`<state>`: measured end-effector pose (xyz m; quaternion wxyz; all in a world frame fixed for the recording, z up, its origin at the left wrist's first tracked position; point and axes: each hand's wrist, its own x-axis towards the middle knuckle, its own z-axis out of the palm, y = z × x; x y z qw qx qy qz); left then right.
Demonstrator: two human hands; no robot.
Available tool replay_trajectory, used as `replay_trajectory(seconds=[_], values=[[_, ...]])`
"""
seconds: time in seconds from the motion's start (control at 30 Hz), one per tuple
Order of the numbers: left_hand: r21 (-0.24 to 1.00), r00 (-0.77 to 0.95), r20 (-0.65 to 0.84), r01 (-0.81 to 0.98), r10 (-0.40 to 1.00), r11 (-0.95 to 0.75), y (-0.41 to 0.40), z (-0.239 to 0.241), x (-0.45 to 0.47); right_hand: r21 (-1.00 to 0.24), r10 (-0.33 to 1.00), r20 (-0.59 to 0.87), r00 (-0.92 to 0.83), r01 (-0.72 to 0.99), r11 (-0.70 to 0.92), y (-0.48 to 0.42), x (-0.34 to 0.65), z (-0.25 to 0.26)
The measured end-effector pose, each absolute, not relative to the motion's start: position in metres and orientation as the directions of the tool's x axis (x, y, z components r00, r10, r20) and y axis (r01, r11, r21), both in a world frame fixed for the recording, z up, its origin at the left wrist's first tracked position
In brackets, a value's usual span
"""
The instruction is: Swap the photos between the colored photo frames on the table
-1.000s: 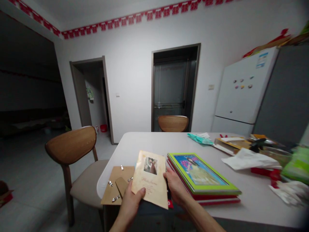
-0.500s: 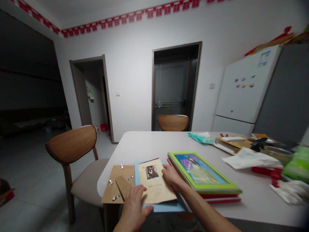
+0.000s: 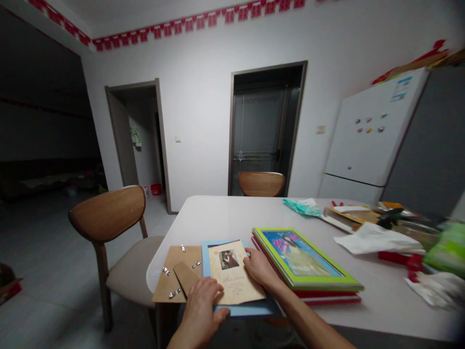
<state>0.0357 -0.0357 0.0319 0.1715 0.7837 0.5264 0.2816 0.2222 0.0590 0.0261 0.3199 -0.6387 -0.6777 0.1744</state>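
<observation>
A cream paper insert [image 3: 232, 278] with a small photo and faint lettering lies over a light blue picture frame [image 3: 206, 259] at the table's near edge. My right hand [image 3: 259, 267] pinches the insert's right edge, thumb on top. At its lower left, my left hand [image 3: 203, 305] rests with fingers lightly bent and thumb spread apart, the fingertips by the insert and the thumb near the frame's border. Left of the frame is a brown backing board [image 3: 163, 286] with metal clips and a stand flap [image 3: 183, 276], partly behind my left hand.
Right of the frame sits a stack with a green picture frame [image 3: 319, 282] on top and red edges [image 3: 327, 296] below. Farther right are white paper [image 3: 374, 238], a teal packet [image 3: 301, 207] and a green bag [image 3: 448, 252]. A wooden chair [image 3: 109, 215] stands left.
The insert has slid slightly toward me over the blue frame, showing a little more dark area at its top. Both hands keep nearly the same places.
</observation>
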Motion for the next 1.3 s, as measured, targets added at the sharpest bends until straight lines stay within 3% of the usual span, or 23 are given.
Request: replay_trajectory(seconds=[0.13, 0.27, 0.33, 0.7, 0.87, 1.17, 1.3], values=[[0.528, 0.349, 0.230, 0.739, 0.908, -0.418, -0.036, 0.033, 0.035, -0.513, 0.959, 0.281, 0.043, 0.851, 0.112, 0.053, 0.217, 0.025], [0.496, 0.378, 0.220, 0.750, 0.899, -0.437, -0.036, 0.030, 0.033, -0.299, 0.931, 0.360, -0.051, 0.940, 0.167, 0.049, 0.216, 0.021], [0.486, 0.387, 0.220, 0.753, 0.895, -0.445, -0.036, 0.029, 0.032, -0.249, 0.929, 0.363, -0.075, 0.953, 0.174, 0.048, 0.217, 0.020], [0.451, 0.387, 0.171, 0.787, 0.906, -0.422, -0.042, 0.036, 0.037, -0.281, 0.911, 0.384, -0.151, 0.921, 0.271, 0.037, 0.220, 0.022], [0.449, 0.370, 0.187, 0.792, 0.910, -0.414, -0.043, 0.033, 0.039, -0.356, 0.919, 0.384, -0.089, 0.904, 0.237, 0.038, 0.221, 0.019], [0.458, 0.358, 0.160, 0.799, 0.920, -0.390, -0.044, 0.035, 0.040, -0.181, 0.907, 0.387, -0.169, 0.950, 0.255, 0.035, 0.218, 0.022], [0.445, 0.348, 0.212, 0.797, 0.913, -0.408, -0.042, 0.031, 0.040, -0.131, 0.914, 0.355, -0.196, 0.958, 0.257, 0.032, 0.215, 0.024]])
